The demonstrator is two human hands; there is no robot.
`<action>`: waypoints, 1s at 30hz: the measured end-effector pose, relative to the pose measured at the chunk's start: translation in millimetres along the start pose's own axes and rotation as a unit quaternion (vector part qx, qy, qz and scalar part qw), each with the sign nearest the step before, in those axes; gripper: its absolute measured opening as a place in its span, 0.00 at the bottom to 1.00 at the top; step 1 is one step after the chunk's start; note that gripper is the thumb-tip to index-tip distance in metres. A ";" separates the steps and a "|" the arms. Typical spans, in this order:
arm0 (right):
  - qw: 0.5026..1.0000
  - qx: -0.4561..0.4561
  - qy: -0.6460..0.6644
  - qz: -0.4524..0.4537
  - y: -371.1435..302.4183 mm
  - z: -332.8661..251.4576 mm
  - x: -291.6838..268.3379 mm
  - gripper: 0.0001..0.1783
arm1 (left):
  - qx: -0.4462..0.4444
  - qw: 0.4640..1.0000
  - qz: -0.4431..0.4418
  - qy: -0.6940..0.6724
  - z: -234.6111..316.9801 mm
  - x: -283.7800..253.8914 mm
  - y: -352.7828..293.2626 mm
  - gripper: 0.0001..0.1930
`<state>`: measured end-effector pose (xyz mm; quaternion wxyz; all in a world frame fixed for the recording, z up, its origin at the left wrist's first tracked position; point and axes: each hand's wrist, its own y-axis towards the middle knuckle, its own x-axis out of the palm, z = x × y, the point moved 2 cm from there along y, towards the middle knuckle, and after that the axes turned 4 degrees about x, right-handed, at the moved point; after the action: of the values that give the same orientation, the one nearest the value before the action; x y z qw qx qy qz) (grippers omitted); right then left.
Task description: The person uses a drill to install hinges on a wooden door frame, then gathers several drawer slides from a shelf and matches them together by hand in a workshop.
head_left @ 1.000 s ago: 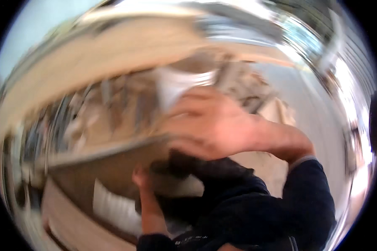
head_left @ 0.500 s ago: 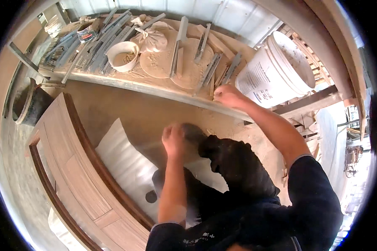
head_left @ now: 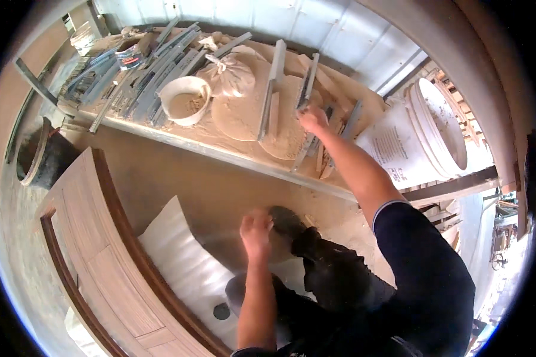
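My right hand (head_left: 313,118) reaches over the bench (head_left: 244,156), fingers closed at the lower end of a narrow grey metal rail (head_left: 311,77). Whether they grip the rail or something smaller is hidden. More metal rails (head_left: 351,119) lie beside it, on and near a dusty round board (head_left: 283,140). Above my knee and the floor, my left hand (head_left: 256,235) is raised with its fingers curled in; what they hold, if anything, cannot be made out. To its left a brown wooden panel door (head_left: 116,256) stands on edge at a slant.
A white bucket (head_left: 393,143) leans at the bench's right end. A white tub (head_left: 184,101), a tied cloth bag (head_left: 229,74) and a pile of metal rails (head_left: 161,71) lie along the bench. A black bucket (head_left: 50,154) stands left. White foam sheet (head_left: 181,250) covers part of the floor.
My right hand has moved from the bench's front edge farther in, to the narrow metal rail. My left hand stays low above my knee. The whole view has shifted slightly.
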<state>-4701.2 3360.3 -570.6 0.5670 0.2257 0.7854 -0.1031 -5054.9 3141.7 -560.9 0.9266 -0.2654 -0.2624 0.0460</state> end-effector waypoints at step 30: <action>0.878 -0.340 0.199 -0.271 -297.0 -54.4 -70.2 0.07 | 0.173 0.983 -0.052 -0.024 32.0 33.8 14.5 0.34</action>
<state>-4869.2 3105.9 -514.4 0.3902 -0.1867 0.8990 0.0685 -5041.5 3176.6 -529.7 0.9532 -0.0856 -0.2857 0.0489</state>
